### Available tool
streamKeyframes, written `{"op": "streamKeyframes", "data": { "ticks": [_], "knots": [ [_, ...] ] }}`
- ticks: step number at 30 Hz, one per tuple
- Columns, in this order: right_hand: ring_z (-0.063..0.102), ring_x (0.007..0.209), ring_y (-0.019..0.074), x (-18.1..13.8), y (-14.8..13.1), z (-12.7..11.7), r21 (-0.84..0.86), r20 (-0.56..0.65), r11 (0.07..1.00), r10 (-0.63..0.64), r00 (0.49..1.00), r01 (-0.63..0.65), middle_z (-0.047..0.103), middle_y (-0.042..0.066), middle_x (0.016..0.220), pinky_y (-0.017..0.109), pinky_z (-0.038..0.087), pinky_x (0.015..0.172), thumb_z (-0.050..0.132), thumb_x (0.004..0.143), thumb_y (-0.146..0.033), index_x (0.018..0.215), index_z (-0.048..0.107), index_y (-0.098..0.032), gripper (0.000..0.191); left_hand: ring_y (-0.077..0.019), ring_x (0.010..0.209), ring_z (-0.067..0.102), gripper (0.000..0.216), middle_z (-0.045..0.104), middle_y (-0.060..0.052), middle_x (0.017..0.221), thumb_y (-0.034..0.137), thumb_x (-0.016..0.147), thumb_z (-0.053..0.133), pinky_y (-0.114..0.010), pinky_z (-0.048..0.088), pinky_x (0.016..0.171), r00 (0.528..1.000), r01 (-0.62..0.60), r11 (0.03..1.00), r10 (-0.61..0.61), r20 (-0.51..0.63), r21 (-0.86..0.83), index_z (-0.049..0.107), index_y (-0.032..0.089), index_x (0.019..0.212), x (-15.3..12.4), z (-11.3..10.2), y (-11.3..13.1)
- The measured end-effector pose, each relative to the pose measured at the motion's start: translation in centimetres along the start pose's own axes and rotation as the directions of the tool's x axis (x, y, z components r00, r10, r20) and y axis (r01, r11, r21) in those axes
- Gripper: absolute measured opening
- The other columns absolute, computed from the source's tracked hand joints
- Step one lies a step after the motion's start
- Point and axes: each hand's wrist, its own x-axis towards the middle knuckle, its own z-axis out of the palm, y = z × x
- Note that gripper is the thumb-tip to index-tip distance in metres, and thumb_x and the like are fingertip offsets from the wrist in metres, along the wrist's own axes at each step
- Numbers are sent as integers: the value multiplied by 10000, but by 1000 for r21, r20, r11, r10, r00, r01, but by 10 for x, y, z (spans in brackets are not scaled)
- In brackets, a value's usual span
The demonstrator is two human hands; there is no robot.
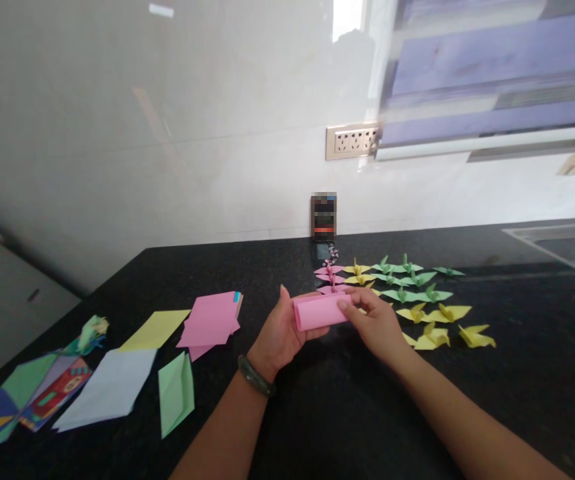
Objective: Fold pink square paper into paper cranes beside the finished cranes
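A pink paper sheet [321, 312], bent over on itself into a rounded, flattened roll, is held above the dark counter. My left hand [283, 333] supports its left end from below, with fingers stretched under the paper and the thumb raised apart from it. At the right end, my right hand [374, 323] pinches the sheet between thumb and fingers. Just behind the hands stand pink folded paper cranes [330, 270], partly covered by the paper. Yellow paper cranes [434, 337] and green paper cranes [407, 295] are lined up to the right.
Left on the black counter [132, 287] lie pink sheets [210, 320], a yellow sheet [156, 329], white sheets [112, 387], a folded green sheet [176, 395] and a colourful packet [56, 393]. A phone-like device [324, 219] leans against the wall below a socket panel [352, 141].
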Motion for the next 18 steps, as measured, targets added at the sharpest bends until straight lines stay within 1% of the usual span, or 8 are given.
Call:
{"op": "streamKeyframes", "data": {
  "ticks": [1,3,6,9,12,13,15,18],
  "knots": [
    [553,750,189,-1,0,0,-3,1,999,36,999,-36,609,54,797,306,424,672,541,751,-382,664,567,-173,228,-269,955,580,546,579,-185,1109,527,751,498,-350,514,710,999,-35,999,35,11,17,563,78,1053,-1,1,-2],
    [515,616,158,-2,-3,0,-10,5,996,85,996,-85,574,18,647,274,399,583,543,743,-393,667,571,-169,239,-240,934,587,492,587,-156,1105,413,688,637,-316,508,717,993,-114,989,113,14,92,560,101,1061,-1,1,-7],
    [474,573,133,-4,-8,0,28,-1,996,88,996,-88,540,1,605,256,376,550,580,712,-377,643,564,-168,220,-200,862,605,450,619,-118,1045,241,630,712,-298,494,723,977,-187,958,204,-58,216,570,122,1040,2,-1,-15],
    [465,564,119,-4,-10,3,221,-17,967,131,991,-124,524,-14,617,244,388,531,640,659,-359,726,549,-179,213,-184,822,609,398,646,-101,970,236,659,685,-319,476,761,959,-232,923,270,-84,308,582,120,1026,5,-5,-22],
    [484,554,116,-3,-10,6,452,65,854,257,964,-258,540,-21,646,235,413,496,680,618,-360,886,525,-189,354,-183,823,605,361,652,-92,947,258,672,671,-324,464,779,944,-265,895,317,-94,359,599,120,997,7,-7,-25],
    [488,555,113,-3,-9,7,477,106,826,287,952,-301,546,-16,654,232,419,491,678,623,-367,882,533,-182,350,-184,827,604,354,652,-91,945,262,671,671,-324,463,779,939,-273,889,329,-99,369,603,120,988,7,-8,-25],
    [480,557,103,-4,-7,7,458,146,821,308,940,-340,544,-5,650,225,422,497,656,652,-383,782,565,-159,275,-186,830,600,339,652,-91,936,269,669,670,-322,464,774,932,-280,876,347,-109,393,610,119,968,7,-7,-24],
    [450,538,91,-4,-5,5,400,131,865,272,953,-302,521,-6,610,220,414,503,608,701,-402,677,575,-146,260,-181,829,597,355,649,-91,935,272,656,678,-305,467,759,915,-285,846,380,-134,451,605,120,969,7,-6,-22]
  ]
}}
